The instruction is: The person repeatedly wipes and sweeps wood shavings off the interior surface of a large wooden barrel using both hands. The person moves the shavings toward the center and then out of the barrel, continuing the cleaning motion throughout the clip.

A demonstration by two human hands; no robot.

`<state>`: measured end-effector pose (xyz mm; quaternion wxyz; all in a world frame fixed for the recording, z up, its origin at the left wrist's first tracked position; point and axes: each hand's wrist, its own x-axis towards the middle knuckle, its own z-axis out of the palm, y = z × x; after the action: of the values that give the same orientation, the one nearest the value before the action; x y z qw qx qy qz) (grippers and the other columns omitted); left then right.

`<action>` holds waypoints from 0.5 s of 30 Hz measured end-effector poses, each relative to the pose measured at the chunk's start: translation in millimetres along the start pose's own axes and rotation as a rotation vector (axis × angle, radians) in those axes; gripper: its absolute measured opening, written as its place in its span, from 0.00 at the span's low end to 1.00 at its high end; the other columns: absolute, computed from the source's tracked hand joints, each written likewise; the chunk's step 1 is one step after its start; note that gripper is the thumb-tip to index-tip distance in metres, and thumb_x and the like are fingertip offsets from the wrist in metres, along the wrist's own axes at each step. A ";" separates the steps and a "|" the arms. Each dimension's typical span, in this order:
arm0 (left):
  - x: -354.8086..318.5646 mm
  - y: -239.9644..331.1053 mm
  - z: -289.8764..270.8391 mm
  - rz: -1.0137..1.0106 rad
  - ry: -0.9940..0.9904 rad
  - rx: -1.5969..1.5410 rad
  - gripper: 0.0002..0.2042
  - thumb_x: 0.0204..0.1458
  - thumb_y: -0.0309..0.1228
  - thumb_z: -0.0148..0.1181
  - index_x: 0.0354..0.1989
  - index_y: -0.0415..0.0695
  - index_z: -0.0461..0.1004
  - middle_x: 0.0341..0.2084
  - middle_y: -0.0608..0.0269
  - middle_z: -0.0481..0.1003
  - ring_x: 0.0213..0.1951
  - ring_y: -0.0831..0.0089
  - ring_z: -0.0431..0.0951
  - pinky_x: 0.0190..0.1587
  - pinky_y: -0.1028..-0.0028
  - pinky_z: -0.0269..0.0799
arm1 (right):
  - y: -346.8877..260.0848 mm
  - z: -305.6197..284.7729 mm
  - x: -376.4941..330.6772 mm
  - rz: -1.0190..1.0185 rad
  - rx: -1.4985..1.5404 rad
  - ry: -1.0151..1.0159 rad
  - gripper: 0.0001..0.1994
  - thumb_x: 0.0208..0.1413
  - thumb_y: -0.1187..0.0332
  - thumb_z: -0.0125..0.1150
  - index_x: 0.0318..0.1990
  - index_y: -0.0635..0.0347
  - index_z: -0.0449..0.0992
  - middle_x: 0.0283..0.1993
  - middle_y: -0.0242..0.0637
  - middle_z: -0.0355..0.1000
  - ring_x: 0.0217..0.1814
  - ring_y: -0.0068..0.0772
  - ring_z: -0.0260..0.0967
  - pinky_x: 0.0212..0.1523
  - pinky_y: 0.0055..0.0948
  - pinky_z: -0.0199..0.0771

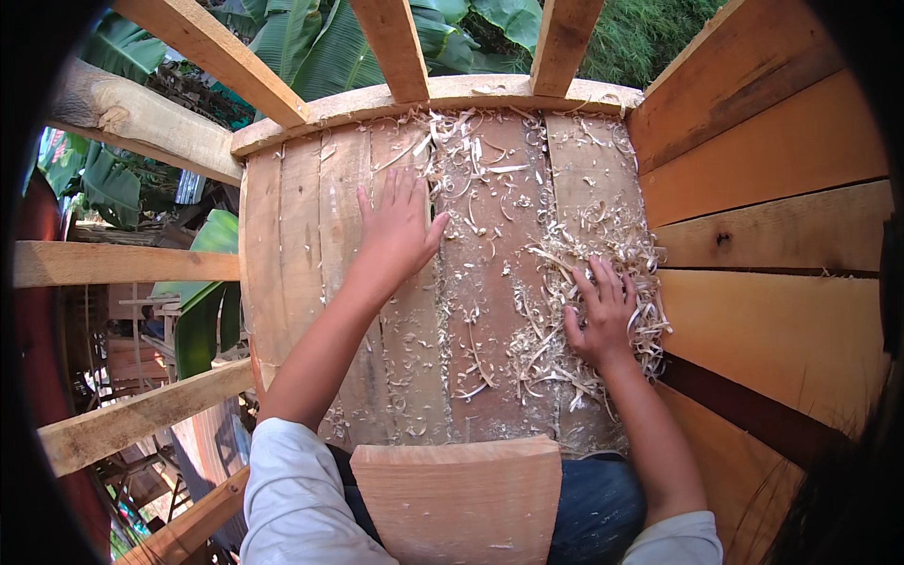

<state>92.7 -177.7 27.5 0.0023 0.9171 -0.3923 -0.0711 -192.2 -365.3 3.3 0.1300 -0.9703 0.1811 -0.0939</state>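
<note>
My left hand [396, 226] rests palm down on the plank floor [299, 226], fingers stretched forward and thumb spread out. Nothing is in it. Over on the right, my right hand [603, 315] lies on a heap of curly wood shavings [556, 325], fingers somewhat bent and apart, thumb out to the side. Whether a few shavings are under its palm is hidden. More loose curls and crumbs lie scattered along the boards, thickest at the far middle and beside the right wall. A smooth wooden board [457, 504] stands close in front of my body.
A plank wall [772, 226] closes the right side. Upright slats [391, 47] rise from a rail [443, 94] at the far edge, and rails [132, 264] run along the left. A round log [141, 118] sits at the far left. Broad green leaves [330, 56] hang outside.
</note>
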 end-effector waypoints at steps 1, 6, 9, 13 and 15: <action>-3.8 -3.7 5.2 0.053 -0.006 -0.016 0.33 0.64 0.53 0.44 0.68 0.38 0.61 0.72 0.50 0.53 0.75 0.55 0.46 0.72 0.39 0.33 | 0.1 -1.3 2.0 -0.002 0.001 0.002 0.29 0.50 0.59 0.60 0.61 0.53 0.71 0.68 0.48 0.62 0.74 0.46 0.54 0.73 0.56 0.41; 26.1 -6.3 11.7 0.122 0.150 0.004 0.31 0.65 0.52 0.43 0.66 0.38 0.64 0.69 0.52 0.60 0.74 0.58 0.50 0.71 0.41 0.39 | 1.6 -0.2 1.8 -0.016 -0.003 -0.002 0.29 0.49 0.58 0.61 0.62 0.53 0.71 0.68 0.48 0.62 0.73 0.46 0.55 0.73 0.56 0.41; 59.5 -18.9 16.7 0.129 0.278 0.052 0.28 0.64 0.51 0.45 0.61 0.40 0.69 0.62 0.52 0.68 0.70 0.58 0.58 0.68 0.43 0.48 | -4.4 -3.6 4.9 -0.030 0.004 -0.008 0.29 0.49 0.61 0.61 0.62 0.55 0.70 0.68 0.49 0.61 0.74 0.48 0.54 0.73 0.54 0.41; 68.6 -9.0 -25.3 0.115 0.109 -0.107 0.21 0.61 0.46 0.50 0.52 0.42 0.75 0.48 0.56 0.77 0.58 0.60 0.72 0.62 0.51 0.59 | 0.5 -4.6 1.2 -0.010 -0.002 -0.016 0.29 0.50 0.61 0.61 0.62 0.55 0.70 0.69 0.48 0.61 0.74 0.48 0.54 0.73 0.54 0.41; 65.4 -7.7 -31.7 0.138 0.277 -0.200 0.17 0.59 0.42 0.53 0.47 0.42 0.77 0.44 0.59 0.78 0.51 0.61 0.76 0.59 0.57 0.62 | 2.8 -4.1 -0.3 -0.007 -0.008 -0.018 0.29 0.50 0.61 0.61 0.62 0.55 0.70 0.69 0.48 0.61 0.74 0.48 0.54 0.73 0.54 0.42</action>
<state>147.0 -221.1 49.9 0.1522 0.8843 -0.4411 0.0177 -194.4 -368.7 6.3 0.1273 -0.9723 0.1767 -0.0847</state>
